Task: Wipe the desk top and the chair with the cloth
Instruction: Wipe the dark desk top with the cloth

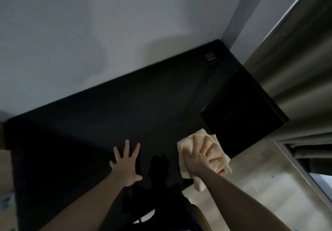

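Desk top [111, 108], black and matte, takes up most of what I see, running from the near left to the far right corner, where it meets the pale wall [89, 24] and a grey curtain [296, 78]. It is bare apart from a flat black object [248, 112] on its right end, possibly a closed laptop or pad; the light is too dim for me to say which. A small white printed mark [209, 58] sits on the far right corner.

Chair: I cannot make it out with certainty. A dark shape and a wooden edge show below the near desk edge, too dim to name.

Cloth [204, 157], cream with a red tag, lies on the near right part of the desk, partly hanging over the edge, just beside the black object.

My right hand [201, 156] presses flat on the cloth, fingers spread wide, gripping nothing, so the whole palm drives it across the surface. My left hand [125, 162] is planted flat and splayed on bare desk, empty, apparently to brace me as I lean.

Judgement: desk wiping is under way; the chair remains to be done.
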Demonstrator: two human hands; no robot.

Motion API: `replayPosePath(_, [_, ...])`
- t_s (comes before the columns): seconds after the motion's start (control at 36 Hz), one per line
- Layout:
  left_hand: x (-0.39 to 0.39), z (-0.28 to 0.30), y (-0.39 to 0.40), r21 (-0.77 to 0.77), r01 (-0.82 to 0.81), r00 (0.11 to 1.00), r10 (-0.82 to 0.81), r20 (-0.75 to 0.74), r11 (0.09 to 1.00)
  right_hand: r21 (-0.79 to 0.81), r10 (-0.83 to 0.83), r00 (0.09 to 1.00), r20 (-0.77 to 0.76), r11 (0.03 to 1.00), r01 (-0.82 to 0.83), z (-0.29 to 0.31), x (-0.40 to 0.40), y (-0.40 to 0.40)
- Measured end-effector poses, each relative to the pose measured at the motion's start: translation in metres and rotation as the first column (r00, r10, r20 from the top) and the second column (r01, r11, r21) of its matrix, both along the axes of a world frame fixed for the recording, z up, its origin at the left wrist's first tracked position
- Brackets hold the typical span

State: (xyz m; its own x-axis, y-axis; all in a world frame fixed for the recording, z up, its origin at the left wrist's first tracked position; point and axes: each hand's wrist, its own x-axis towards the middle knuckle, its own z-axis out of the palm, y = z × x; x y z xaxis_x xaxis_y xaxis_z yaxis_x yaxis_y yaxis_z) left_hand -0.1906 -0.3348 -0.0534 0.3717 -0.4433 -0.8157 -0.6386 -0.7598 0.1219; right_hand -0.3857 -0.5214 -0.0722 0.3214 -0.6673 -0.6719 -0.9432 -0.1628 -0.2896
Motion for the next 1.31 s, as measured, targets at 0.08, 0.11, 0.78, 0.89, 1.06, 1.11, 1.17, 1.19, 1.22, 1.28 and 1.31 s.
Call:
replayPosePath(0.08, [-0.007, -0.003, -0.008, 0.021, -0.048, 0.998, 0.047, 0.048, 0.999, 0.006, 0.015, 1.0, 0.003, 1.0, -0.015, 0.002, 0.002, -0.029])
replayPosePath(0.11, [-0.007, -0.003, -0.011, 0.026, -0.069, 0.997, 0.068, 0.04, 0.997, 0.005, 0.014, 1.0, -0.002, 1.0, -0.014, 0.002, 0.003, -0.035])
replayPosePath(0.78, [-0.012, 0.001, -0.015, 0.006, -0.184, 0.983, 0.184, 0.009, 0.983, 0.074, 0.207, 0.968, -0.143, 0.977, -0.198, 0.021, -0.003, -0.003])
replayPosePath(0.89, [-0.025, 0.003, -0.022, -0.012, -0.226, 0.974, 0.226, 0.008, 0.974, 0.081, 0.249, 0.955, -0.158, 0.968, -0.239, 0.025, -0.011, -0.017])
replayPosePath(1.06, [-0.066, 0.002, -0.04, -0.047, -0.229, 0.973, 0.229, 0.0, 0.972, 0.087, 0.313, 0.933, -0.178, 0.949, -0.302, 0.019, -0.03, -0.048])
replayPosePath(1.11, [-0.081, 0.001, -0.049, -0.061, -0.234, 0.972, 0.235, 0.008, 0.97, 0.071, 0.337, 0.923, -0.188, 0.942, -0.329, 0.015, -0.038, -0.065])
replayPosePath(1.17, [-0.096, -0.001, -0.06, -0.073, -0.253, 0.967, 0.255, 0.018, 0.965, 0.06, 0.359, 0.919, -0.166, 0.934, -0.354, 0.014, -0.046, -0.084])
replayPosePath(1.19, [-0.103, -0.001, -0.067, -0.081, -0.271, 0.961, 0.274, 0.025, 0.959, 0.053, 0.377, 0.912, -0.158, 0.926, -0.374, 0.013, -0.051, -0.095])
replayPosePath(1.22, [-0.11, -0.002, -0.074, -0.091, -0.295, 0.954, 0.299, 0.03, 0.951, 0.049, 0.398, 0.905, -0.154, 0.917, -0.395, 0.011, -0.056, -0.106])
replayPosePath(1.28, [-0.122, -0.001, -0.09, -0.115, -0.326, 0.943, 0.332, 0.033, 0.938, 0.05, 0.43, 0.89, -0.151, 0.903, -0.427, 0.008, -0.066, -0.132])
replayPosePath(1.31, [-0.128, 0.0, -0.1, -0.131, -0.324, 0.943, 0.33, 0.031, 0.937, 0.045, 0.444, 0.882, -0.156, 0.895, -0.443, 0.007, -0.072, -0.146])
